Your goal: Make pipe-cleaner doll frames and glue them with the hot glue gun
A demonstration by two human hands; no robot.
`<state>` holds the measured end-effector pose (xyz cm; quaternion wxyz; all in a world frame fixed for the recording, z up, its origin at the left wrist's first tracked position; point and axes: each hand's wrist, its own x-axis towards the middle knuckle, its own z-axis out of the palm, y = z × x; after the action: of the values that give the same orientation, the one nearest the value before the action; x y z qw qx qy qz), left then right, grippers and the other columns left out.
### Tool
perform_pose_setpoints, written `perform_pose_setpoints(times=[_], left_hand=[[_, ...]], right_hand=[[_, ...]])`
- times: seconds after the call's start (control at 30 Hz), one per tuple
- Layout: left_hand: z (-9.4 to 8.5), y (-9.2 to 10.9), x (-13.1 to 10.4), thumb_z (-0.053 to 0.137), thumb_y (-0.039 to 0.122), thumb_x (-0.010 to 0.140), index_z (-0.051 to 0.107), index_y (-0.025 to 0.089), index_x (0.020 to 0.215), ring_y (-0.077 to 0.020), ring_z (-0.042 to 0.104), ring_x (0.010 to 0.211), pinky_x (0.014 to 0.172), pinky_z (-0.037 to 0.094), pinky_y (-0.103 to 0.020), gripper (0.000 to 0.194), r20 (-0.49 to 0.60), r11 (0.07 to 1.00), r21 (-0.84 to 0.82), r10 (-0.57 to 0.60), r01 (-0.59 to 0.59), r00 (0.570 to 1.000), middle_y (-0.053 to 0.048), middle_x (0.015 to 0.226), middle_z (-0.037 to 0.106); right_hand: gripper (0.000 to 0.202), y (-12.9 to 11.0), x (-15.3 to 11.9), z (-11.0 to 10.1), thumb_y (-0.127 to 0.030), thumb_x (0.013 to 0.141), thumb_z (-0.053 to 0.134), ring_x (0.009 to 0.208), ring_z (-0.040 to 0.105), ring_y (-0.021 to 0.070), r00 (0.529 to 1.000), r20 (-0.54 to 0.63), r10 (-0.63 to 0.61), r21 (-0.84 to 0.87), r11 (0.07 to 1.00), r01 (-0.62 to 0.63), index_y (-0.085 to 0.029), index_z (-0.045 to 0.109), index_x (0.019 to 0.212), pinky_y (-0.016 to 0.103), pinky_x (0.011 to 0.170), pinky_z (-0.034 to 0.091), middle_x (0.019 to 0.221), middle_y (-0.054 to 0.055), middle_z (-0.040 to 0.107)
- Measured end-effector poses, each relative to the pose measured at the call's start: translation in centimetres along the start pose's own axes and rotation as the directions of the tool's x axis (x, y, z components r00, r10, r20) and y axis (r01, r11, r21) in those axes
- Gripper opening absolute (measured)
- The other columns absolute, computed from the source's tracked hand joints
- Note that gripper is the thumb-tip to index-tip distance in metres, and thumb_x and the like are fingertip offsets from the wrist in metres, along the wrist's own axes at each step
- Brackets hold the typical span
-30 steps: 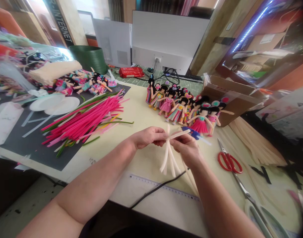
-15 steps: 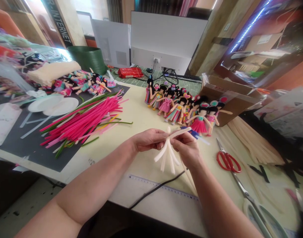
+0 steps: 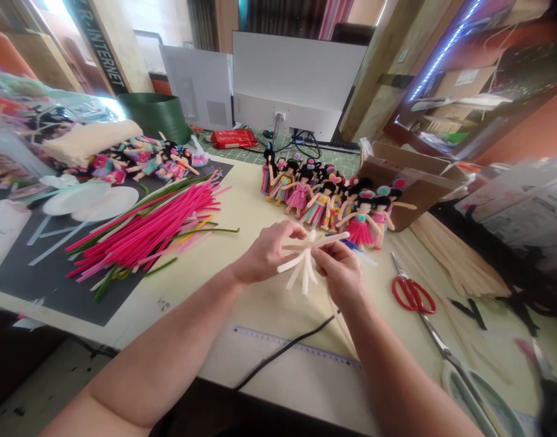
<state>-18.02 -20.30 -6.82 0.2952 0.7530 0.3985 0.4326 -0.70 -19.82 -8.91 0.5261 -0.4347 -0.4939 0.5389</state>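
Observation:
A cream-white pipe-cleaner figure (image 3: 307,261), with two strands out to the sides and several fanning downward, is held above the table. My right hand (image 3: 339,267) pinches it near its middle, at the right. Just left of it, my left hand (image 3: 271,249) is curved with thumb and fingers apart, close to the left side strand; no grip shows there. Beyond my hands stand several finished pipe-cleaner dolls (image 3: 326,203) with black hair and colourful skirts.
Pink and green pipe cleaners (image 3: 150,227) lie on a black mat at left. Red-handled scissors (image 3: 413,291), larger scissors (image 3: 464,370) and cream pipe cleaners (image 3: 455,261) are on the right. A ruler (image 3: 296,348) and black cable (image 3: 287,346) lie near the front edge. Behind stands a cardboard box (image 3: 406,182).
My left hand has let go of the figure and its fingers have opened and lifted slightly left. The right hand still pinches the figure, whose left side strand now shows. The view has shifted slightly.

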Motion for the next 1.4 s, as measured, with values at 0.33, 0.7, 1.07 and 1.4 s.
perform_pose_setpoints(times=[0.33,0.7,1.07,1.4], left_hand=[[0.2,0.1,-0.4,0.055,0.035,0.085,0.064,0.019,0.096,-0.0205,0.059,0.088,0.083,0.042,-0.030,0.022,0.055,0.995,0.098,-0.016,0.011,0.998,-0.006,0.092,0.066],[1.0,-0.8,-0.1,0.062,0.030,0.082,0.069,0.015,0.084,-0.0168,0.063,0.083,0.077,0.047,-0.027,0.016,-0.009,0.963,-0.249,-0.103,0.098,0.995,-0.007,0.089,0.070],[-0.4,-0.7,0.4,0.066,0.036,0.078,0.071,0.015,0.085,-0.0152,0.060,0.075,0.069,0.045,-0.025,0.023,0.211,0.921,-0.259,-0.239,0.290,0.948,-0.002,0.078,0.068],[-0.9,-1.1,0.5,0.065,0.034,0.079,0.068,0.011,0.085,-0.0125,0.056,0.074,0.073,0.044,-0.026,0.024,0.360,0.824,-0.438,-0.206,0.360,0.910,-0.004,0.075,0.063]], right_hand=[[0.024,0.1,-0.1,0.3,-0.034,0.061,0.079,0.048,0.036,0.0074,0.999,-0.036,0.018,-0.018,1.000,-0.018,-0.018,0.065,0.072,0.023,0.044,0.025,0.058,-0.003,0.054],[0.015,0.1,0.0,0.0,-0.030,0.064,0.076,0.050,0.039,0.0090,0.999,-0.036,-0.034,-0.081,0.996,0.031,-0.019,0.069,0.073,0.025,0.046,0.029,0.057,-0.002,0.054],[0.008,-0.6,-0.4,0.3,-0.025,0.068,0.073,0.058,0.052,0.0124,0.992,0.070,-0.105,-0.187,0.975,0.117,-0.020,0.067,0.070,0.027,0.053,0.040,0.063,-0.001,0.060],[0.013,-1.1,-0.9,0.9,-0.025,0.071,0.073,0.064,0.065,0.0195,0.989,0.150,-0.008,-0.063,0.998,0.018,-0.018,0.065,0.079,0.029,0.055,0.044,0.066,0.004,0.070]])
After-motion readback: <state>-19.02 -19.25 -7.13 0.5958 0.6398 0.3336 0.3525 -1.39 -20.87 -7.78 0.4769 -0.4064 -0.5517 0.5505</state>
